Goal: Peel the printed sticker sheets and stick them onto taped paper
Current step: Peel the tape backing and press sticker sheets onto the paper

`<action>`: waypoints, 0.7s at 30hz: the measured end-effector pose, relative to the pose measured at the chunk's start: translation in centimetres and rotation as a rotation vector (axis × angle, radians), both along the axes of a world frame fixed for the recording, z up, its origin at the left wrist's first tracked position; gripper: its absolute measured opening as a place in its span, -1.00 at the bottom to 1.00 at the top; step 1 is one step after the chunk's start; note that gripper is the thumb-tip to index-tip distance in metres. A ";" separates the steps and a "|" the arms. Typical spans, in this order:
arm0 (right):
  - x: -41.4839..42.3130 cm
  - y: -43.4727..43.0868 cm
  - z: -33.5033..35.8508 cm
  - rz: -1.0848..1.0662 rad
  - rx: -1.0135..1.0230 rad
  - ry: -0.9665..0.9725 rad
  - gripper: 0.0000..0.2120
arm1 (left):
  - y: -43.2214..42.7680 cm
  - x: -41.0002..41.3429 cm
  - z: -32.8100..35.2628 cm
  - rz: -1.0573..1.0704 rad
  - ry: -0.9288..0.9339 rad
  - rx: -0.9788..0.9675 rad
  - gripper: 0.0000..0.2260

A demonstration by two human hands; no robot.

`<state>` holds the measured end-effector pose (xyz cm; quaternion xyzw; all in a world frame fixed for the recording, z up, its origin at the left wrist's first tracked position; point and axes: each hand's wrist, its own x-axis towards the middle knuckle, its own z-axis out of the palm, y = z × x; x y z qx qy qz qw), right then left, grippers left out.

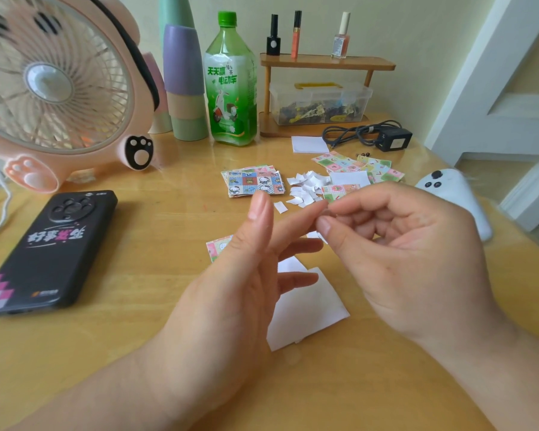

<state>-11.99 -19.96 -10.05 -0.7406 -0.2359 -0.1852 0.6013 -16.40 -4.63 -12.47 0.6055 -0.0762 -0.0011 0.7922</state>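
- Judged partly done: a heap of small white peeled backing scraps [305, 188] lies right of centre on the wooden bench [122, 353].
- Still to do: a stack of cartoon-printed sticker sheets [252, 180] sits above centre, and the plain white paper [311, 306] below the hands looks bare.
- The left grip [246, 269] is released, fingers straight. The right grip [402, 244] curls at its fingertip; what it holds, if anything, cannot be told.

Open wood in front, clutter behind.
Bare light wooden tabletop [156, 237] runs free between the black phone [49, 250] and the printed sticker sheets [255, 180]. White paper scraps [305, 188] litter the middle; a round pink fan [53, 88], green plastic bottle [231, 82] and small wooden rack [324, 62] block the back.
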 end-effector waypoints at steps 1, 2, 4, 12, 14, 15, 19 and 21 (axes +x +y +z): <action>0.0 0.0 0.0 -0.015 -0.008 -0.004 -0.90 | 0.1 0.0 0.0 -0.015 0.014 -0.018 -0.28; 0.1 0.0 0.0 -0.025 -0.015 -0.006 -0.90 | 0.2 0.0 0.0 -0.032 0.025 -0.038 -0.27; 0.1 0.0 0.0 -0.029 -0.028 -0.011 -0.90 | 0.3 0.1 0.1 -0.059 0.041 -0.090 -0.26; 0.4 -0.4 -0.1 0.031 -0.104 -0.052 -0.84 | 0.4 0.2 0.2 -0.093 0.097 -0.150 -0.28; 0.7 -0.5 -0.3 0.013 -0.131 -0.089 -0.84 | 0.5 0.3 0.4 -0.121 0.120 -0.179 -0.26; 0.8 -0.6 -0.3 0.009 -0.154 -0.116 -0.85 | 0.6 0.2 0.5 -0.144 0.137 -0.208 -0.25; 1.1 -0.9 0.2 0.019 -0.319 -0.277 -0.89 | 0.9 0.1 0.9 -0.212 0.219 -0.354 -0.22; 1.1 -1.0 0.4 0.041 -0.375 -0.329 -0.89 | 1.2 0.2 1.1 -0.221 0.265 -0.408 -0.21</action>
